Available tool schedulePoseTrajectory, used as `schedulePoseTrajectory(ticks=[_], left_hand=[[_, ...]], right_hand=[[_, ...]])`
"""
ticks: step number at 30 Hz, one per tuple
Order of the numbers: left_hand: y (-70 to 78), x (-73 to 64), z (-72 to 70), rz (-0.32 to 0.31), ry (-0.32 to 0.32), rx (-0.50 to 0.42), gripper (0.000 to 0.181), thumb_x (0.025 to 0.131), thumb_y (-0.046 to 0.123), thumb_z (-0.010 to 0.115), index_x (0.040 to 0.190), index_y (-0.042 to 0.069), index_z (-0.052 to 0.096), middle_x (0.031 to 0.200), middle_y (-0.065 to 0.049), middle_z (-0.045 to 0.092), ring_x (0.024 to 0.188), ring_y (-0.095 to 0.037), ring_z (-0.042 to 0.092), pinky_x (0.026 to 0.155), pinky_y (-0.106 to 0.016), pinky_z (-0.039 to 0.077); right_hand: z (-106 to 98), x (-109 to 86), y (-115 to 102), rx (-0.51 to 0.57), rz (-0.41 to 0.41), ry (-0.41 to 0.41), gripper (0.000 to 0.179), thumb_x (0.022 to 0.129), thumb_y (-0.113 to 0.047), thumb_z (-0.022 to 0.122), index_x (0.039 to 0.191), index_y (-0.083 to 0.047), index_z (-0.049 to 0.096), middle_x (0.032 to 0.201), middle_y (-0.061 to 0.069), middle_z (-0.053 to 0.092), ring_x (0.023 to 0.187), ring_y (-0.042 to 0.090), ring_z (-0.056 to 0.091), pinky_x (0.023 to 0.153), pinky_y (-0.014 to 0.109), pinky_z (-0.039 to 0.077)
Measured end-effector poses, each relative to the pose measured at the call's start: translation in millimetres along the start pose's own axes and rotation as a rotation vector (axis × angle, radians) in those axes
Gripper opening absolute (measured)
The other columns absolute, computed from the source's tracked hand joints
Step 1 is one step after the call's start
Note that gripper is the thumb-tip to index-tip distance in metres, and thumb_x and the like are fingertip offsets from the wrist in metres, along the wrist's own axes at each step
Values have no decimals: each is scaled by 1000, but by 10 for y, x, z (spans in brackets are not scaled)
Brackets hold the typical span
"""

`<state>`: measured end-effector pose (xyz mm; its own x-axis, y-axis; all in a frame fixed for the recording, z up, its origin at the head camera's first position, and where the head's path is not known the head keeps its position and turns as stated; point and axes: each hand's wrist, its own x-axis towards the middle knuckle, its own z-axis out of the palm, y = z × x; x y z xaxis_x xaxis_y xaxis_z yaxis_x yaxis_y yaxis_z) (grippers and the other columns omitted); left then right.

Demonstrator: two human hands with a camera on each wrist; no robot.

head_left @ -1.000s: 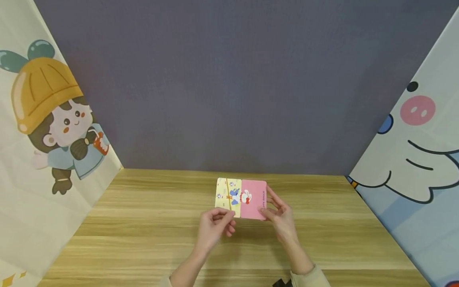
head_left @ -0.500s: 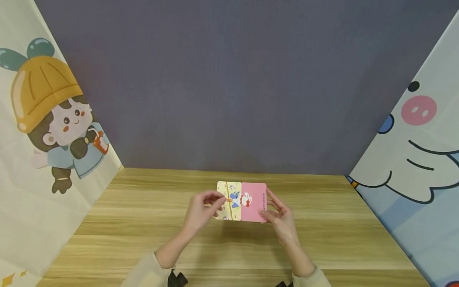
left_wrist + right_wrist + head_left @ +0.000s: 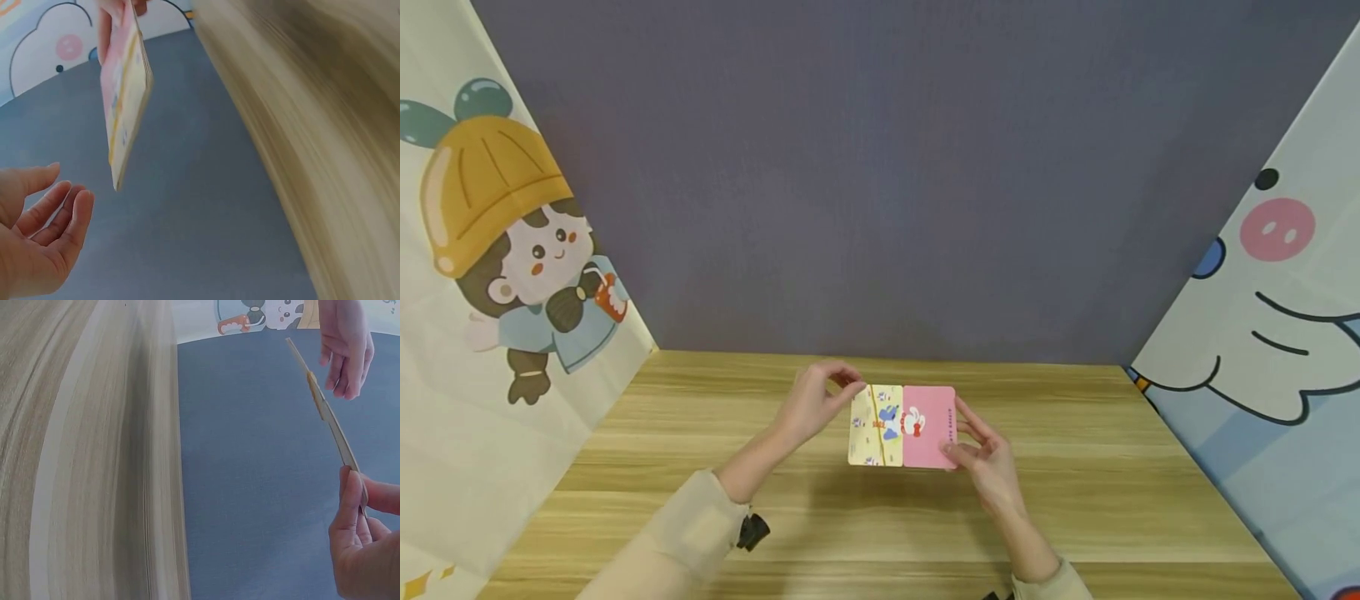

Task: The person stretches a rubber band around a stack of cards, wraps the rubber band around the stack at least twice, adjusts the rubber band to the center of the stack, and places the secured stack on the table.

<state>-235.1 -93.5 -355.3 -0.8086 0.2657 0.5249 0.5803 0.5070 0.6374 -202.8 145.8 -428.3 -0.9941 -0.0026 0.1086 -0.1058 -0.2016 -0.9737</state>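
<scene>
A small notebook [image 3: 928, 427] is held up over the table, spread out with a pink half on the right and a yellow patterned half on the left. A white rabbit and a blue figure are printed near its middle. A yellow elastic band [image 3: 877, 417] runs across the yellow half. My right hand [image 3: 992, 471] pinches the pink end between thumb and fingers. By the top left corner is my left hand [image 3: 816, 400]. Seen from the left wrist, that left hand [image 3: 44, 244] has loosely bent fingers, apart from the notebook [image 3: 128, 106], and holds nothing.
Below the hands lies a wood-grain table [image 3: 715, 400]. A dark grey panel [image 3: 880, 183] rises behind it, and cartoon-printed sheets stand at the left [image 3: 445, 450] and right [image 3: 1322, 433]. A black strap piece [image 3: 752, 531] sits at the left sleeve.
My left hand has moved from the notebook's lower edge up along its left side to the top left corner. The right hand keeps its pinch; the notebook has dropped slightly in view.
</scene>
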Motion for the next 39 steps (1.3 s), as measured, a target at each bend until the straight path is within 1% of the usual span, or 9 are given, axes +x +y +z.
schedulePoseTrajectory(ticks=[5, 12, 16, 18, 23, 26, 31, 35, 39], left_hand=[[-75, 80, -33, 45, -28, 72, 8, 78, 6, 67, 83, 0, 64, 80, -7, 63, 74, -17, 58, 53, -17, 49], [-166, 141, -8, 68, -112, 143, 15, 79, 11, 67, 90, 0, 64, 89, -10, 63, 83, -21, 58, 69, -34, 51], [-234, 151, 28, 96, -146, 137, 17, 79, 11, 67, 91, 0, 64, 90, -10, 63, 84, -23, 59, 75, -39, 50], [-264, 153, 46, 114, -156, 132, 16, 79, 10, 67, 91, 0, 64, 90, -10, 63, 84, -24, 59, 76, -38, 49], [-321, 149, 74, 131, -196, 104, 12, 79, 10, 67, 87, 2, 65, 85, -7, 64, 80, -18, 59, 76, -34, 50], [-339, 145, 88, 130, -220, 85, 7, 80, 9, 65, 84, 4, 66, 80, -3, 64, 75, -13, 59, 73, -34, 50], [-351, 144, 115, 154, -208, 69, 3, 80, 7, 65, 81, 4, 66, 74, -1, 64, 67, -8, 57, 66, -30, 51], [-360, 138, 141, 175, -180, 64, 4, 80, 7, 65, 80, 4, 67, 74, -1, 64, 66, -8, 57, 63, -22, 49], [-366, 124, 166, 176, -156, 33, 4, 79, 6, 66, 80, 3, 67, 74, -2, 64, 65, -8, 56, 61, -19, 49]], right_hand=[[-1, -1, 5, 4, 5, -3, 69, 69, 18, 60, 131, -7, 41, 100, 18, 58, 65, 21, 63, 50, 24, 51], [-6, -6, 11, 5, 22, -1, 70, 70, 17, 60, 132, -9, 41, 98, 11, 60, 69, 22, 63, 52, 24, 52], [-6, -9, 22, 4, 25, -6, 70, 70, 17, 60, 132, -10, 41, 102, 15, 59, 71, 23, 63, 53, 26, 52], [-5, -12, 26, 2, 25, -11, 70, 70, 16, 60, 132, -10, 41, 102, 16, 58, 70, 23, 63, 53, 26, 52], [1, -14, 32, 8, 23, -20, 70, 71, 16, 60, 132, -10, 41, 97, 7, 61, 69, 22, 63, 52, 25, 52], [2, -15, 34, 15, 13, -24, 70, 71, 15, 60, 133, -9, 40, 97, 7, 61, 69, 21, 63, 52, 24, 51], [10, -17, 36, 15, -4, -30, 69, 70, 16, 60, 133, -6, 39, 97, 12, 60, 67, 21, 63, 51, 23, 51], [19, -21, 23, 21, 3, -23, 69, 70, 16, 60, 132, -6, 40, 97, 15, 59, 68, 21, 63, 52, 23, 51], [28, -28, 13, 22, 7, -13, 68, 70, 18, 60, 131, -7, 42, 97, 16, 59, 68, 21, 63, 51, 23, 50]])
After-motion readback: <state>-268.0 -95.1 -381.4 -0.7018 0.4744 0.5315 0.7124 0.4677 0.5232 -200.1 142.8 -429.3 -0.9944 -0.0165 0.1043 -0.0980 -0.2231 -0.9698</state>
